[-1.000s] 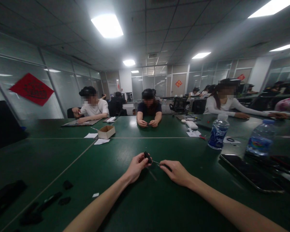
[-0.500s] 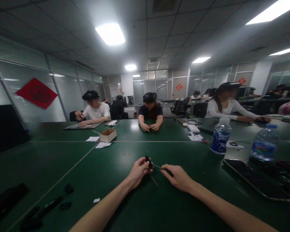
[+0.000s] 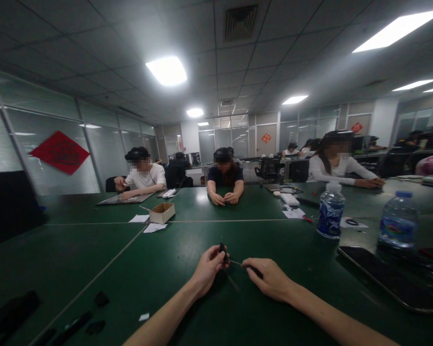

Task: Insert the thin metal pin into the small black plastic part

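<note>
Small black part (image 3: pixel 223 253) in hand over a green counter (image 3: pixel 187 262)

Taking the black part as the clock's centre, the glossy counter spreads all around, crossed by pale seams. A small open box (image 3: pixel 162 214) sits at ten o'clock, with papers (image 3: pixel 155 228) beside it. A blue-labelled bottle (image 3: pixel 330 216) stands between two and three, a second bottle (image 3: pixel 399 225) at three, near a dark phone (image 3: pixel 389 278). Loose black pieces (image 3: pixel 101 299) lie between eight and nine. Co-workers sit at ten, twelve and two; behind the first, a red diamond sign (image 3: pixel 60 153) hangs on glass panels (image 3: pixel 82 170) under bright ceiling lights (image 3: pixel 167 70).

The left hand (image 3: pixel 206 270) pinches the black part. The right hand (image 3: pixel 270 278) grips a dark-handled tool (image 3: pixel 256 270), its thin shaft reaching to the part; tip contact is too small to tell.

Compared with a second ago, the view tips upward, showing more ceiling. The co-worker at two o'clock now has both hands together, after one arm stretched outward. Both own hands keep their grips.
</note>
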Tool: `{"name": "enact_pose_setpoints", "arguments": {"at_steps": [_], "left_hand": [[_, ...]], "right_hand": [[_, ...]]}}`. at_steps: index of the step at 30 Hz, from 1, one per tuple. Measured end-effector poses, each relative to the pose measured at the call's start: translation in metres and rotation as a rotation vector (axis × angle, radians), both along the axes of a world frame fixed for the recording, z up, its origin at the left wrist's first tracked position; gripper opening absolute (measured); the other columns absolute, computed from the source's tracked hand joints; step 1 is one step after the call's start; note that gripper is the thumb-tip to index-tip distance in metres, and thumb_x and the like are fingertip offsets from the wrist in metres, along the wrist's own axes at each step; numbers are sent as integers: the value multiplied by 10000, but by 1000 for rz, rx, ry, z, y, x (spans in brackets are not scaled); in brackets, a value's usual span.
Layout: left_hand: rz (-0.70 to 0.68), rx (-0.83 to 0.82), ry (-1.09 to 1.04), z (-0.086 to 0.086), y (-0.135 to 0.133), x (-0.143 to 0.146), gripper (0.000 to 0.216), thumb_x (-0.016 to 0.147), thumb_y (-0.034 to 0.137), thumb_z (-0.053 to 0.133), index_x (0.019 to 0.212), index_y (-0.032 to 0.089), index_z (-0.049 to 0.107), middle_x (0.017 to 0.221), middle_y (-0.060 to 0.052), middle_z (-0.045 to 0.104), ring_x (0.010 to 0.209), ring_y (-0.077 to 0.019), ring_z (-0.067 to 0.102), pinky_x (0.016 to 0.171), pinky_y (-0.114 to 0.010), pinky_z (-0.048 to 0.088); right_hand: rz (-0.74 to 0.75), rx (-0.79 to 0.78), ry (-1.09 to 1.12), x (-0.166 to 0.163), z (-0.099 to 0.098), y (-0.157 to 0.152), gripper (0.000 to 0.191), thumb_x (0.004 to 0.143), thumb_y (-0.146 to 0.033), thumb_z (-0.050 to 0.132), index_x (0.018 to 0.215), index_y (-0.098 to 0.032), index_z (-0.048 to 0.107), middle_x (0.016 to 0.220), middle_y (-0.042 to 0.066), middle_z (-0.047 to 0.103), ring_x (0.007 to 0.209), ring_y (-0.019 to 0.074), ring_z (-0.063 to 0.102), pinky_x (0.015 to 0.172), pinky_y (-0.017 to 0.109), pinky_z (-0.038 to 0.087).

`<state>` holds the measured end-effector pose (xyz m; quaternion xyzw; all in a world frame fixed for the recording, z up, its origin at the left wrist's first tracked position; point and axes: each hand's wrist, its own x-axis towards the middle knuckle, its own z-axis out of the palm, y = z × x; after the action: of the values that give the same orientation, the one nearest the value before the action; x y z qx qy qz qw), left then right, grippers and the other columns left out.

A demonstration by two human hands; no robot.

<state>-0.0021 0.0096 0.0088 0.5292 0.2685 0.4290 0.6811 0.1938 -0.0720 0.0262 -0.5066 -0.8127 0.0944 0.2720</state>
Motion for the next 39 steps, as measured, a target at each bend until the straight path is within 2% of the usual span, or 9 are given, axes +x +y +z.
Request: {"name": "enact_pose_setpoints", "arguments": {"at_steps": [8, 13, 22, 28, 32, 39], "left_hand": [[-36, 53, 83, 4, -3, -1, 360, 711, 361, 700, 967, 125, 610, 867, -54, 605, 767, -144, 566, 761, -295, 428], [-48, 89, 87, 0, 0, -2, 339, 728, 350, 682, 969, 123, 610, 860, -54, 605, 764, -149, 568, 745, -287, 427], [-65, 70, 114, 4, -2, -3, 337, 729, 342, 683, 970, 117, 615, 883, -64, 604, 780, -156, 570, 732, -285, 440], [-71, 66, 85, 3, -1, -5, 317, 746, 330, 672, 981, 124, 614, 911, -67, 608, 803, -159, 578, 769, -302, 442], [-42, 70, 51, 0, 1, -3, 302, 732, 339, 689, 929, 125, 609, 874, -54, 613, 758, -140, 576, 748, -286, 445], [-10, -7, -18, 2, 1, 0, 351, 669, 316, 752, 904, 123, 577, 865, -53, 619, 761, -140, 598, 761, -281, 457]], "right_hand": [[-10, -14, -13, -1, 1, 0, 300, 920, -310, 366, 1023, -183, 617, 916, 51, 660, 804, 165, 608, 724, 267, 448], [5, -3, -1, -2, 5, -1, 289, 917, -296, 380, 1027, -179, 621, 911, 50, 659, 800, 160, 607, 725, 260, 452], [34, 23, 29, 0, 2, -1, 280, 914, -297, 395, 1013, -184, 632, 893, 49, 662, 776, 161, 611, 723, 267, 466], [9, 17, 23, -1, 4, -2, 299, 914, -309, 398, 1048, -175, 628, 927, 64, 664, 806, 171, 613, 727, 272, 479], [-4, 68, 10, 0, -1, 1, 304, 916, -304, 407, 1094, -172, 615, 953, 80, 661, 850, 190, 614, 761, 294, 478], [-24, 106, 27, 2, -9, 5, 299, 923, -301, 406, 1121, -185, 598, 957, 77, 651, 846, 194, 608, 756, 303, 481]]}}
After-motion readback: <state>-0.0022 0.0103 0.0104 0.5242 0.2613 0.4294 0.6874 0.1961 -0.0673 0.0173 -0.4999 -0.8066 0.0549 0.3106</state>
